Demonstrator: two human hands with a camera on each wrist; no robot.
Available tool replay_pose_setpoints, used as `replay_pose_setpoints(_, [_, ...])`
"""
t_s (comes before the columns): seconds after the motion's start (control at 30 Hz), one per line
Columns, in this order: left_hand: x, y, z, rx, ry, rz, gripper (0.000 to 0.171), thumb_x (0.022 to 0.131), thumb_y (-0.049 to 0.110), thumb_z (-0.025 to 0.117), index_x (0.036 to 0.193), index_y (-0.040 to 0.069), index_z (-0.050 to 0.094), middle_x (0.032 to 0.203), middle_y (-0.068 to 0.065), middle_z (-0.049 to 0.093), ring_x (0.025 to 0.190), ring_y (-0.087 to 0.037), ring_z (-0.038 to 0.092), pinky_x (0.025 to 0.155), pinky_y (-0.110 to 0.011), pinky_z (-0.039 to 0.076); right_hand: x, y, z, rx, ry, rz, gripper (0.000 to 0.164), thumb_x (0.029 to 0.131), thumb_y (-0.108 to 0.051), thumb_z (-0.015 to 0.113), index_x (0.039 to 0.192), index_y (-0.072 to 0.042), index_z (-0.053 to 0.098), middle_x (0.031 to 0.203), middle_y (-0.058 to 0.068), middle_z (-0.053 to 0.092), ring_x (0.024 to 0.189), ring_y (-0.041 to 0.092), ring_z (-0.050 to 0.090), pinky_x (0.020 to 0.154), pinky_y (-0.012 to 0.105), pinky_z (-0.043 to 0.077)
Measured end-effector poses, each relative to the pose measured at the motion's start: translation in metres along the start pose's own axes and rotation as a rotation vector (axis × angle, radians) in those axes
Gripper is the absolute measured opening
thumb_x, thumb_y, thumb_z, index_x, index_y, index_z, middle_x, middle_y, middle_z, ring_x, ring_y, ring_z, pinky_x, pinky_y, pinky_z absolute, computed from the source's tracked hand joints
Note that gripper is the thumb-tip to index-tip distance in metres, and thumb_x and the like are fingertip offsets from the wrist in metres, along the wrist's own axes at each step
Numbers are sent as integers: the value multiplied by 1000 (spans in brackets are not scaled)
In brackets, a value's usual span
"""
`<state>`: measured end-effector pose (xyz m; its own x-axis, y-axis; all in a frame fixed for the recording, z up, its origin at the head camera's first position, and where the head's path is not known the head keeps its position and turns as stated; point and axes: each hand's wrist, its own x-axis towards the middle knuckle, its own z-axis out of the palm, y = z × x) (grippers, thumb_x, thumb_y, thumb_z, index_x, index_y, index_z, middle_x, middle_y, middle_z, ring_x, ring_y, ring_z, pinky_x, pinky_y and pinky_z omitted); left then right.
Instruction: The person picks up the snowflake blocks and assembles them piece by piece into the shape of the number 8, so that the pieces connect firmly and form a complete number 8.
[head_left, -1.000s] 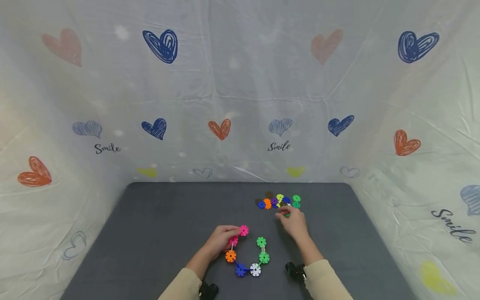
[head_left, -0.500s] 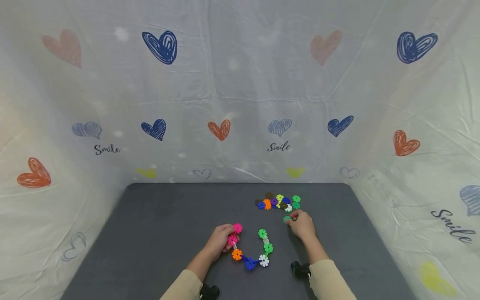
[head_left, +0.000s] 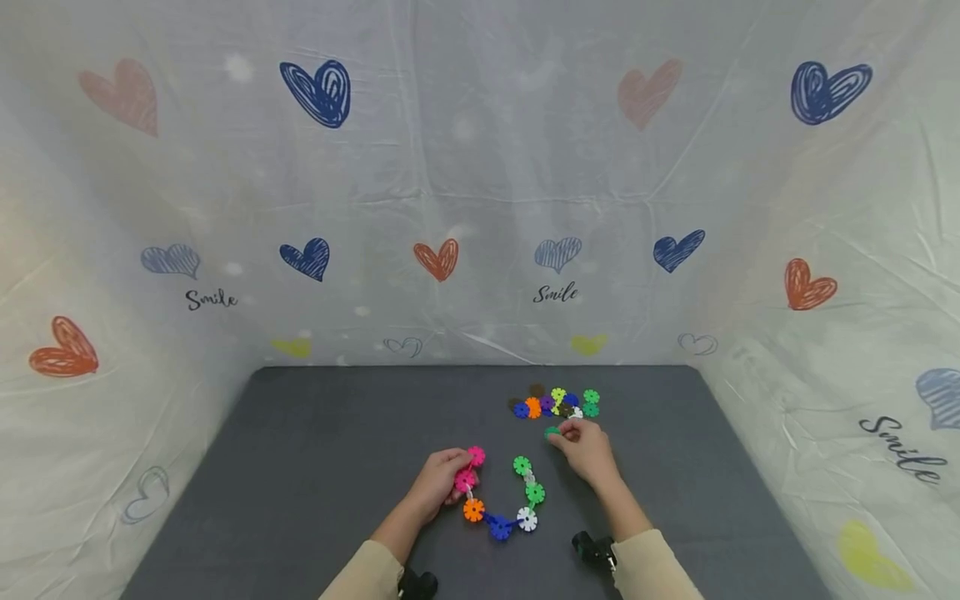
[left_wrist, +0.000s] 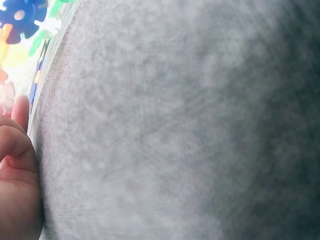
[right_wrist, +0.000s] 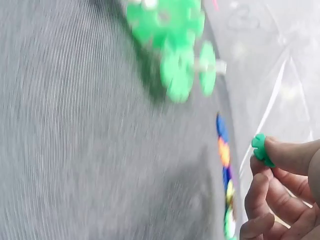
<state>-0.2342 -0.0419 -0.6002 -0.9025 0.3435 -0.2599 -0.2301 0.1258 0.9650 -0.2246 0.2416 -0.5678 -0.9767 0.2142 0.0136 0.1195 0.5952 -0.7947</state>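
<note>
My left hand [head_left: 437,481] grips the pink end of a curved chain of linked snowflake discs. From the pink disc [head_left: 466,479] the chain runs through an orange disc [head_left: 473,510], a blue disc [head_left: 500,527] and a white disc [head_left: 527,520] to a green end disc [head_left: 522,465]. Between thumb and fingers, my right hand [head_left: 588,452] pinches a loose green snowflake disc [right_wrist: 260,149], apart from the chain's green end. The left wrist view shows only part of the left hand [left_wrist: 17,170], with blurred discs at the upper left corner.
Several loose discs lie in a pile at the back of the dark table [head_left: 337,467], among them an orange disc [head_left: 533,407] and a yellow disc [head_left: 558,394]. A white curtain [head_left: 480,167] printed with hearts hangs behind and at both sides.
The right hand has drawn the loose green disc away from the pile, then leftward toward the chain. The chain has shifted slightly and its right side sits farther back; the left hand keeps its grip.
</note>
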Motion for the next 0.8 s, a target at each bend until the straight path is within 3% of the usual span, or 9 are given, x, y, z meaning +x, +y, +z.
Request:
replay_pose_setpoints(0.17, [0, 1, 0, -18, -18, -2, 33, 105, 28, 53, 111, -1, 66, 76, -2, 71, 42, -5, 41, 41, -20, 38, -9, -21, 10, 60, -25, -92, 12, 89, -21, 79, 92, -10, 74, 83, 0, 72, 72, 11, 63, 63, 29, 52])
replay_pose_setpoints(0.37, [-1, 1, 0, -21, -30, 8, 32, 105, 27, 53, 110, -1, 67, 77, -2, 71, 42, -7, 39, 41, -21, 36, -22, -37, 26, 113, -118, -207, 5, 91, -20, 77, 92, -15, 76, 81, -4, 73, 70, 12, 65, 62, 26, 51])
replay_pose_setpoints(0.6, [-2, 0, 0, -33, -24, 23, 34, 104, 27, 54, 111, -3, 68, 76, -3, 73, 41, -5, 38, 41, -20, 35, -33, -48, 48, 41, -107, -313, 5, 89, -20, 79, 91, -16, 78, 84, -6, 71, 69, 5, 59, 62, 23, 50])
replay_pose_setpoints(0.8, [-1, 0, -1, -52, -33, 19, 33, 104, 26, 54, 113, -2, 68, 77, -4, 74, 41, -5, 38, 41, -19, 35, -36, -49, 59, -56, -97, -332, 5, 86, -21, 81, 88, -17, 80, 83, -5, 73, 64, 1, 56, 57, 21, 47])
